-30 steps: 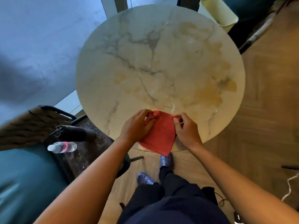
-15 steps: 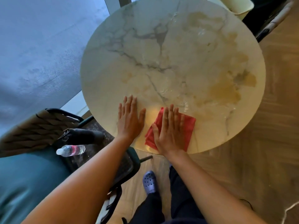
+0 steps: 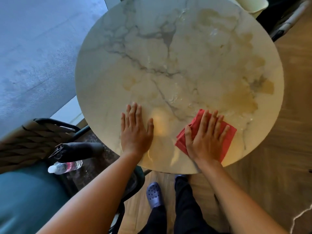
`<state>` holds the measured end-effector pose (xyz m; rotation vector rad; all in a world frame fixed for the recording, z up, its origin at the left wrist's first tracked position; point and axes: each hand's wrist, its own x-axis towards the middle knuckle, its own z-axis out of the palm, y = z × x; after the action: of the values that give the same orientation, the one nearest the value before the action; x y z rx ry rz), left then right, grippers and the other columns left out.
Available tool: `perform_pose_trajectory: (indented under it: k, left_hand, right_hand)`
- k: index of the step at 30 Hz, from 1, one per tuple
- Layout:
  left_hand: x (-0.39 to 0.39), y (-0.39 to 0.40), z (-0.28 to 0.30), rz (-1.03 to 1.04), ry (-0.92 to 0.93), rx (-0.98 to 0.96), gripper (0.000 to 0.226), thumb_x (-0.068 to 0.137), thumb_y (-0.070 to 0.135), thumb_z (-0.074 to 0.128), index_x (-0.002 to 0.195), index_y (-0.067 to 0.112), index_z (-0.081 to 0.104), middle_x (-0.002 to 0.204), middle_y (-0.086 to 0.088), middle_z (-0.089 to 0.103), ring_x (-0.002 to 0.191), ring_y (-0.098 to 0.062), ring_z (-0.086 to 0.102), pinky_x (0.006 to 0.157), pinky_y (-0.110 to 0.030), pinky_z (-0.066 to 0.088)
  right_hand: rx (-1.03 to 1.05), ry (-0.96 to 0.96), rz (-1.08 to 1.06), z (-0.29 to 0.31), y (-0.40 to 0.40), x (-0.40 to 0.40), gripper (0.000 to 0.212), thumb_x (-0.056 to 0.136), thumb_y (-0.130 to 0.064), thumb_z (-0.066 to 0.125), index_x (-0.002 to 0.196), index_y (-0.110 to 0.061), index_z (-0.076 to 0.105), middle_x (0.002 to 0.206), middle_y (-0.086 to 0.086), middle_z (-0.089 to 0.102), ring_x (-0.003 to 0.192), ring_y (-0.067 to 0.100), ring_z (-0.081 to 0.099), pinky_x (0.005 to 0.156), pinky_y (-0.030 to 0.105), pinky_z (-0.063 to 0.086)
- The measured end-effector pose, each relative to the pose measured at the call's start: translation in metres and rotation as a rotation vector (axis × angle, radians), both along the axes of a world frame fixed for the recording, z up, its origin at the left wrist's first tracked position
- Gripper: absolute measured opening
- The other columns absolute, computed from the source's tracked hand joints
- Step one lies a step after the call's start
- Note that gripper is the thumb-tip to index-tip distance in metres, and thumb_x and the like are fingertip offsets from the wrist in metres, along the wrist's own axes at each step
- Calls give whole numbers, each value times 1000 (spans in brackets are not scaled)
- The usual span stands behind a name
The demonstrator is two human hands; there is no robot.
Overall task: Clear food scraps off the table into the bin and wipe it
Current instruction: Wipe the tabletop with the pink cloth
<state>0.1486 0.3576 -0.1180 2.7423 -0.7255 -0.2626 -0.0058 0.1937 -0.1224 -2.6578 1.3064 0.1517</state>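
A round marble table (image 3: pixel 168 56) fills the middle of the view, with wet streaks and yellowish patches on its surface. My right hand (image 3: pixel 205 137) lies flat with straight fingers on a folded red cloth (image 3: pixel 228 139) near the table's front right edge, pressing it down. My left hand (image 3: pixel 135 130) rests flat on the bare marble to the left of the cloth, fingers straight. A cream bin (image 3: pixel 253 5) stands on the floor beyond the table's far right edge, partly cut off by the frame. No food scraps show on the table.
A woven chair (image 3: pixel 25 142) with a teal seat stands at the left, holding a black bag (image 3: pixel 76 151) and a water bottle (image 3: pixel 65 167). My legs and blue clogs (image 3: pixel 154 195) are below the table's front edge. Wooden floor lies to the right.
Both hands went from holding the cloth to lying flat. My right hand has since slid the cloth to the right along the front edge. The left hand stays on the marble.
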Motion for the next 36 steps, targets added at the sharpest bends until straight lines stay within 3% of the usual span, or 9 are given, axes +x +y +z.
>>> perform_pose_trajectory:
  k: [4,8,14,18,20,27,31,36]
  left_hand:
    - [0,-1,0,13,-9,-8,65,106,50,27,160,17,15,170,0,7,156,-12,-6,127,-38,-4]
    - [0,-3,-1,26,-5,-1,63,106,48,25,160,17,15,170,1,6,155,-11,-7,126,-36,-7]
    - [0,-3,0,16,-12,11,64,105,49,24,160,18,15,169,1,7,155,-10,-8,126,-36,-7]
    - [-1,-4,1,23,-11,7,63,106,46,29,160,16,17,169,0,8,155,-11,-7,127,-40,-3]
    - [-1,-4,3,27,-8,6,63,106,46,30,160,17,16,169,1,8,155,-10,-8,127,-40,-2]
    - [-2,-4,5,34,-3,13,63,106,47,28,160,17,15,169,1,6,155,-10,-10,127,-39,-4]
    - [-1,-5,2,45,-10,21,63,105,48,28,160,18,17,169,1,7,155,-11,-7,127,-38,-4]
    - [-2,-4,3,26,-2,34,64,106,48,26,161,17,14,170,0,5,155,-12,-8,127,-38,-5]
  right_hand:
    - [-9,-36,45,1,-20,58,79,98,-57,20,161,-11,6,168,18,1,154,40,-3,121,63,0]
    - [-6,-52,226,-2,-12,92,72,100,-49,18,162,-17,2,169,15,0,155,37,-5,121,62,1]
    - [17,-45,457,5,8,12,74,99,-49,32,162,-25,0,169,7,-6,156,29,-8,122,58,11]
    - [-14,35,297,13,-14,-35,66,99,-60,9,160,-36,1,169,6,-6,156,31,-6,124,57,8]
    - [-20,40,218,14,-31,-29,65,100,-59,10,160,-37,2,169,7,-3,156,32,-5,123,58,6]
    - [50,3,71,7,-67,91,74,91,-55,15,161,-33,6,168,16,1,154,42,-4,120,64,-1]
    - [42,-29,207,6,-32,138,73,91,-50,21,161,-30,13,168,17,6,153,43,1,120,64,0]
    - [26,-45,464,3,17,84,72,95,-53,25,161,-32,4,169,11,-2,155,35,-5,123,58,1]
